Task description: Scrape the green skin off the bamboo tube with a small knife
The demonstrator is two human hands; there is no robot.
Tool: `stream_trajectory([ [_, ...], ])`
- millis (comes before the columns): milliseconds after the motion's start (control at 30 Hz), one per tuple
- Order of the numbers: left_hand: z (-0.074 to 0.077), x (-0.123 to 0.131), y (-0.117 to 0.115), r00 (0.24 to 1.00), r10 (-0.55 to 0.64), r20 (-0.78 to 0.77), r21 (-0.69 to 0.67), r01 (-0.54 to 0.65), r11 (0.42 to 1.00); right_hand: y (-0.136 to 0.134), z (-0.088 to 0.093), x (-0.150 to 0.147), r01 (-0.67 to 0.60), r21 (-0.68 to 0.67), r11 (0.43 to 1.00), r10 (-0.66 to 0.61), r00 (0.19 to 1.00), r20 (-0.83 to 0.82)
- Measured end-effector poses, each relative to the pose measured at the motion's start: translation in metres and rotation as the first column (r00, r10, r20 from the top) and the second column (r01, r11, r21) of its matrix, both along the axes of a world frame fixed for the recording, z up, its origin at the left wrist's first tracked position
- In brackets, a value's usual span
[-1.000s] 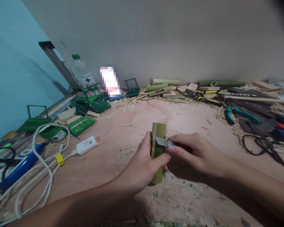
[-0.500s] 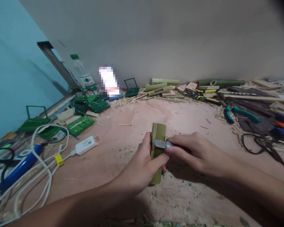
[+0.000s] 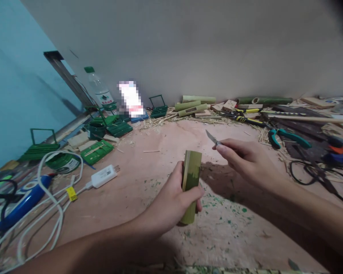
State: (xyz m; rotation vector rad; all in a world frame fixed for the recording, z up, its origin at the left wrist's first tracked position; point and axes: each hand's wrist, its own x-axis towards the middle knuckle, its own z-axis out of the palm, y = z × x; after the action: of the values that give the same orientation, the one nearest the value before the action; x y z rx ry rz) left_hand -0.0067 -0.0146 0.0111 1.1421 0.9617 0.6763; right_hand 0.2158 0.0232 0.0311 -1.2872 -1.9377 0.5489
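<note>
My left hand (image 3: 178,199) is closed round a piece of green bamboo (image 3: 193,165), held tilted nearly upright above the tabletop. Part of the bamboo's face is pale and scraped, with a darker green patch lower down. My right hand (image 3: 241,156) grips a craft knife (image 3: 211,137) whose blade points up and to the left. The blade is apart from the bamboo, up and to its right; the knife's handle is mostly hidden in my fingers. Small green shavings (image 3: 225,207) lie scattered on the wooden tabletop (image 3: 125,224) below my hands.
At left are a white charger (image 3: 104,176) with its cable, green-painted small pieces (image 3: 97,151), an open green can (image 3: 63,161) and a bottle (image 3: 101,91). A lit phone (image 3: 131,99) leans at the back. Bamboo pieces (image 3: 188,106) and teal-handled pliers (image 3: 291,137) lie back and right.
My right hand has lifted the knife off the bamboo, up and to the right. The bamboo stays in my left hand, almost unmoved, and its darker patch now shows.
</note>
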Motion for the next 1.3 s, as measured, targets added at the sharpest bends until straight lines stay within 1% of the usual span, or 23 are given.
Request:
stream_trajectory([
  [100, -0.003, -0.001, 0.005, 1.0, 0.031, -0.003, 0.002, -0.031, 1.0, -0.009, -0.002, -0.007, -0.136, -0.03, 0.99, 0.137, 0.989, 0.05],
  [200, -0.007, -0.002, 0.005, 1.0, 0.008, 0.007, -0.005, -0.008, 1.0, -0.014, -0.006, -0.01, -0.277, -0.12, 0.953, 0.289, 0.952, 0.097],
  [300, -0.011, -0.002, 0.005, 1.0, 0.018, -0.022, 0.033, -0.017, 0.999, -0.015, -0.009, -0.011, -0.35, -0.177, 0.92, 0.372, 0.921, 0.114],
  [433, -0.012, -0.001, 0.005, 0.998, 0.034, -0.055, 0.063, -0.03, 0.998, -0.014, -0.01, -0.012, -0.383, -0.189, 0.904, 0.412, 0.899, 0.147],
  [600, -0.011, 0.002, 0.004, 0.998, 0.059, 0.025, 0.052, -0.06, 0.997, -0.015, -0.01, -0.014, -0.404, -0.185, 0.896, 0.431, 0.892, 0.136],
  [733, -0.01, 0.002, 0.003, 0.998, 0.048, 0.039, 0.06, -0.05, 0.997, -0.016, -0.01, -0.014, -0.416, -0.164, 0.895, 0.435, 0.894, 0.104],
  [833, -0.01, 0.002, 0.003, 0.998, 0.048, 0.044, 0.073, -0.051, 0.996, -0.017, -0.01, -0.014, -0.414, -0.151, 0.897, 0.432, 0.895, 0.11],
  [967, -0.009, 0.001, 0.003, 0.999, 0.045, 0.024, 0.086, -0.047, 0.995, -0.018, -0.011, -0.016, -0.402, -0.145, 0.904, 0.419, 0.902, 0.109],
  [1033, -0.009, 0.001, 0.001, 0.999, 0.043, 0.003, 0.089, -0.043, 0.995, -0.015, -0.011, -0.015, -0.369, -0.138, 0.919, 0.382, 0.92, 0.083],
  [1100, -0.008, 0.002, -0.002, 1.0, 0.016, -0.015, 0.069, -0.015, 0.997, -0.008, -0.01, -0.011, -0.254, -0.117, 0.96, 0.261, 0.964, 0.043],
  [1167, -0.007, 0.002, -0.006, 0.999, -0.037, -0.007, 0.031, 0.037, 0.999, 0.001, -0.008, -0.004, -0.065, -0.089, 0.994, 0.066, 0.998, 0.012],
  [1233, -0.006, 0.003, -0.007, 0.997, -0.073, 0.007, 0.011, 0.073, 0.997, 0.008, -0.005, 0.003, 0.068, -0.079, 0.995, -0.068, 0.998, 0.006],
  [1300, -0.006, 0.003, -0.006, 0.999, -0.051, -0.004, 0.026, 0.051, 0.998, 0.01, -0.003, 0.005, 0.116, -0.074, 0.99, -0.117, 0.993, -0.008],
])
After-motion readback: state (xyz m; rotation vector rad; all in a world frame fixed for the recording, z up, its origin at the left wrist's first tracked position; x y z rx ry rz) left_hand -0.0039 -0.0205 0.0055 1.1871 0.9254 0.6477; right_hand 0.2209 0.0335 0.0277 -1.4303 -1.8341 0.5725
